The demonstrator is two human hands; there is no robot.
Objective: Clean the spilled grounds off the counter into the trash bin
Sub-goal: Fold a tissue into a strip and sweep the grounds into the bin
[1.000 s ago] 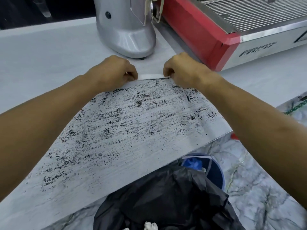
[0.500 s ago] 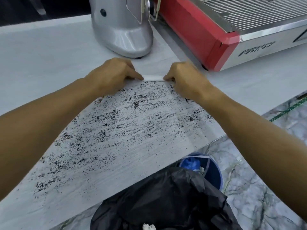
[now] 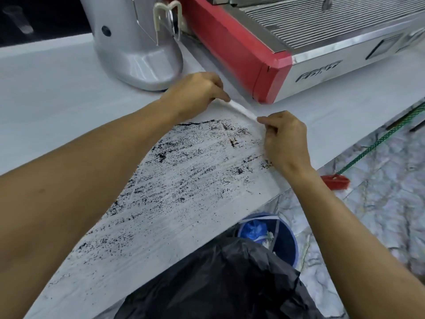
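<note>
A pale grey streaked counter (image 3: 46, 93) fills most of the view, running from 9 o'clock across to 3 o'clock. At 1 o'clock stands a red and steel espresso machine (image 3: 287, 42), and at 11 o'clock, just beside it, a silver metal grinder base (image 3: 138, 54). A wide smear of dark coffee grounds (image 3: 184, 171) lies at the centre of the counter, spreading down toward 8 o'clock, near the counter's front edge. Below that edge, at 6 o'clock, sits a trash bin lined with a crumpled black plastic bag (image 3: 225, 277), and touching it at 5 o'clock a blue plastic bucket (image 3: 287, 240) stands on the marbled floor (image 3: 379, 215). Two bare forearms reach in from the bottom corners. The left hand (image 3: 197, 93) and the right hand (image 3: 285, 139) are a little apart, each with fingers curled to pinch one end of a narrow white strip (image 3: 242, 109), possibly paper or cloth, stretched between them just above the far edge of the grounds. A small red object (image 3: 335, 181) lies on the floor at 3 o'clock.
</note>
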